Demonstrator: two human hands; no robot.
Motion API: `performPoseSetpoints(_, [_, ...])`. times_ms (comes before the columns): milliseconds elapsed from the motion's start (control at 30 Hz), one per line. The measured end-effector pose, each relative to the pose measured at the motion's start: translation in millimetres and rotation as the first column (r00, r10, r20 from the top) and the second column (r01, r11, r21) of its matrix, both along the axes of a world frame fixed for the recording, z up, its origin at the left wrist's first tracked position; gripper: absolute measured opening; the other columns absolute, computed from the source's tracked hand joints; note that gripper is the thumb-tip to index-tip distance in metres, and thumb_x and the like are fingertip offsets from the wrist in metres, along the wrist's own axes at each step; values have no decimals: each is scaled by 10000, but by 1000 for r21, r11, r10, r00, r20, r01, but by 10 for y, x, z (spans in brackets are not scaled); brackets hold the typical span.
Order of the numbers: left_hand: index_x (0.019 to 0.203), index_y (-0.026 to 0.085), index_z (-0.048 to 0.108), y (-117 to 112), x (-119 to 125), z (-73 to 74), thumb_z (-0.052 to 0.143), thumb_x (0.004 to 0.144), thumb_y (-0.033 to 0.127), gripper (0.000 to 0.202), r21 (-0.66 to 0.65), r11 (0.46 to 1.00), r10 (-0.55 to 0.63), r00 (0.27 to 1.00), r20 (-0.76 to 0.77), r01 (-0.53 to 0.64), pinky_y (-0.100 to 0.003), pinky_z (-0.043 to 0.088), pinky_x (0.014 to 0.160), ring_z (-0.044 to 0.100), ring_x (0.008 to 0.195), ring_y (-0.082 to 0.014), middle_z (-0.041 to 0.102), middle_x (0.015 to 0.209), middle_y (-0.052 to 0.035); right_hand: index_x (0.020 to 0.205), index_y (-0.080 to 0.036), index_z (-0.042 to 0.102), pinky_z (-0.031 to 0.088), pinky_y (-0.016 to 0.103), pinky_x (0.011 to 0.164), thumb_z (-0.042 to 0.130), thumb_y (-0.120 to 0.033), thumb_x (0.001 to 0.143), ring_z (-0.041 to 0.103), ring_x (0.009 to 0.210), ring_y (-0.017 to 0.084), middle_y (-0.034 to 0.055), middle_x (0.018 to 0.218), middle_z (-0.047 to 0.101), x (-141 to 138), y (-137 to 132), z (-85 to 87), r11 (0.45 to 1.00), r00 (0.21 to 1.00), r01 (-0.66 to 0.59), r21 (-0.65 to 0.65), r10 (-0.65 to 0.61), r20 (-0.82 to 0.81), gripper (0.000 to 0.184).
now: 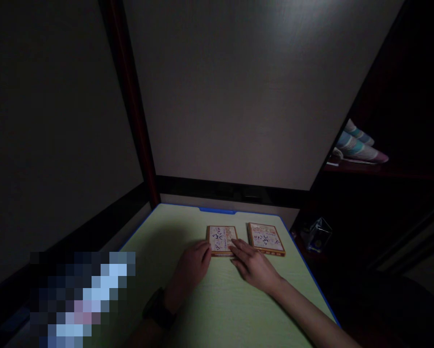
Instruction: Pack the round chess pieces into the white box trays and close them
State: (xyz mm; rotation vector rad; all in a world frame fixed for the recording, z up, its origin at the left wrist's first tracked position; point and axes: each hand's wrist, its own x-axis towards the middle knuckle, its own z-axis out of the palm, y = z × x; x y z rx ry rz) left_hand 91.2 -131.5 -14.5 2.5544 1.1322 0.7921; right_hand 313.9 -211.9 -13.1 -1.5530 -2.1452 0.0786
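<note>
A flat square box [221, 238] with a pale, patterned lid, dark brushed writing and an orange-brown edge lies on the green tabletop. My left hand [192, 265], with a dark band on its wrist, is curled against the box's left edge near the front corner. On the opposite side, the fingertips of my right hand [256, 266] rest over the right edge, its thumb lower by the front corner. The box is held between both hands. A second similar flat box [267, 239] lies just to the right, beyond my right hand and apart from the first.
The green table [209, 309] has a blue rim and stands against a grey panel [235, 96]. To the right, striped fabric [360, 145] sits on a dark shelf, with a shiny clear-sided object [318, 236] lower down. A pixelated patch covers the lower left.
</note>
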Motion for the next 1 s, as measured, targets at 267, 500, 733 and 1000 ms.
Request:
performPoseSetpoints(267, [1378, 104, 561, 232, 87, -273, 359, 998, 254, 456, 136, 990, 43, 987, -154, -22, -456, 410, 1138, 503, 1357, -281, 571, 1425, -167, 1435, -86, 527, 362, 504, 1182, 439, -389, 1007, 370, 1451, 316, 219, 1531, 431, -102, 210, -150, 994, 994, 93, -63, -96, -45, 531])
performPoseSetpoints(500, [1402, 153, 547, 207, 59, -272, 349, 1014, 278, 453, 47, 998, 59, 977, -205, -50, -477, 394, 1130, 479, 1375, -296, 564, 1441, -136, 1351, -93, 601, 412, 448, 1142, 467, -373, 999, 475, 1385, 308, 219, 1468, 517, -102, 209, 23, 990, 995, 97, -106, -96, 12, 470])
performPoseSetpoints(733, [1397, 163, 529, 220, -1, -220, 372, 1003, 250, 433, 117, 989, 105, 991, -88, -95, -393, 393, 1147, 479, 1371, -232, 488, 1511, -129, 1228, -145, 643, 470, 370, 1008, 409, -327, 1024, 641, 1162, 245, 173, 1258, 669, -134, 594, 321, 967, 976, 216, -132, -218, 0, 359])
performPoseSetpoints(1000, [962, 176, 636, 134, -67, 62, 403, 988, 271, 253, 87, 958, 282, 950, -135, -272, -333, 486, 835, 633, 927, -225, 669, 986, -106, 1113, -148, 679, 505, 361, 882, 421, -371, 1004, 672, 1067, 285, 189, 1099, 722, -228, 519, 335, 931, 938, 318, -179, -282, 200, 357])
